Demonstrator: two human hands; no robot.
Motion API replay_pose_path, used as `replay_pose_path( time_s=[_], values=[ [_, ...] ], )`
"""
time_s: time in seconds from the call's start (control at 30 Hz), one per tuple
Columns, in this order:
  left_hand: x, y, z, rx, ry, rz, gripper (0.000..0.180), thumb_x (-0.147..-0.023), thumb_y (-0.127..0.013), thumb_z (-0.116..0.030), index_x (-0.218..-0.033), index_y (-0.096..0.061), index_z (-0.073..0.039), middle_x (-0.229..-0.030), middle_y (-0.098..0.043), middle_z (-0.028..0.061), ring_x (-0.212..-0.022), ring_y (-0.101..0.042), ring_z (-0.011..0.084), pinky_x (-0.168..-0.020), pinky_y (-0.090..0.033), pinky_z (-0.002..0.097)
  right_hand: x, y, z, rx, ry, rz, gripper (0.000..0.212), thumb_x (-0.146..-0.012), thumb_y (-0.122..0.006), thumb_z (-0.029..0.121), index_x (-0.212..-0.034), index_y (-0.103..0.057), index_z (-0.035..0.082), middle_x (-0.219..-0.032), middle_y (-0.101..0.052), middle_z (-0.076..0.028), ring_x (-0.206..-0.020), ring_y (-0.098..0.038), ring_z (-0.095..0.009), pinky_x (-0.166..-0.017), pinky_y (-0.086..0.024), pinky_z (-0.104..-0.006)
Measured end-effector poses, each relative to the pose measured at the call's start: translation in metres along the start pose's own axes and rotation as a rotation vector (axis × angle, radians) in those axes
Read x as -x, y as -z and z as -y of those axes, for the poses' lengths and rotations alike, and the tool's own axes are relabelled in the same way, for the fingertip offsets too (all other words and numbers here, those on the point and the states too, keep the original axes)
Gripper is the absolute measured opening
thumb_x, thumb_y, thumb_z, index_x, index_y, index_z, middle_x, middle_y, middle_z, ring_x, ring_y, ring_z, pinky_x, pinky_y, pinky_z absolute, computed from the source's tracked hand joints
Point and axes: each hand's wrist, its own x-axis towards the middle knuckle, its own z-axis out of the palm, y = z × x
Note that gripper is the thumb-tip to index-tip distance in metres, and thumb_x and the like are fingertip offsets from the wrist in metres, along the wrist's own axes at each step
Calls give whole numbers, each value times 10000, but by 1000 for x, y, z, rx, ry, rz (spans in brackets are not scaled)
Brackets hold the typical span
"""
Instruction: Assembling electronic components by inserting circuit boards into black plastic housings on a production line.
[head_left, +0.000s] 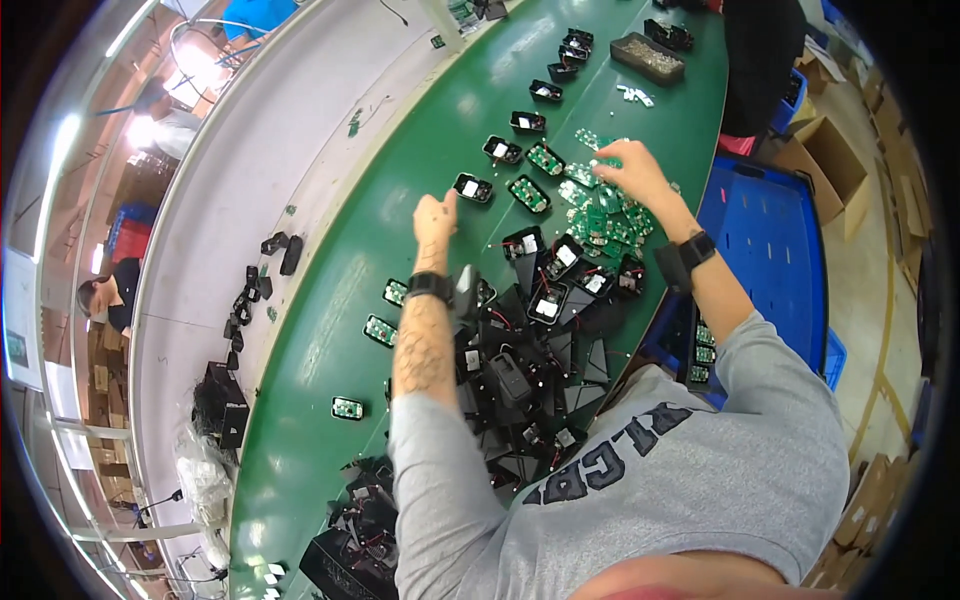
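On the green bench [330, 330], the left hand [436, 217] reaches toward a small black housing [472, 187] at its one o'clock. The right hand [630, 172] rests on a heap of green circuit boards [600, 215]. Black housings [520, 380] pile at six o'clock of both hands; a grey parts tray [648, 57] sits at twelve.

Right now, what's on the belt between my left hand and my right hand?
In the head view, a black housing and a board-filled housing lie on the green belt between left hand and right hand.
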Motion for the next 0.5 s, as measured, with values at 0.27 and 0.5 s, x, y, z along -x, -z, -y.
replay_pose_path(
  time_s=[0.27,0.5],
  values=[
    [17,-11,12,74,-261,-239,306,-823,-648,-285,-842,-610,18,-837,-662,201,-784,-652,329,-726,-530,396,-21,-46,9,270,142,53,331,-714,-755,280,-964,-697,71,-1098,-638,-109,-1103,-533,-311,-931,-452,-415],
    [147,82,-14,1126,126,212,230,-941,-442,-217,-1044,-465,-12,-973,-589,120,-859,-673,301,-646,-593,409,-3,-25,26,-16,202,11,187,-880,-603,116,-1043,-673,54,-1027,-664,-97,-966,-617,-275,-821,-494,-357]
  ],
)
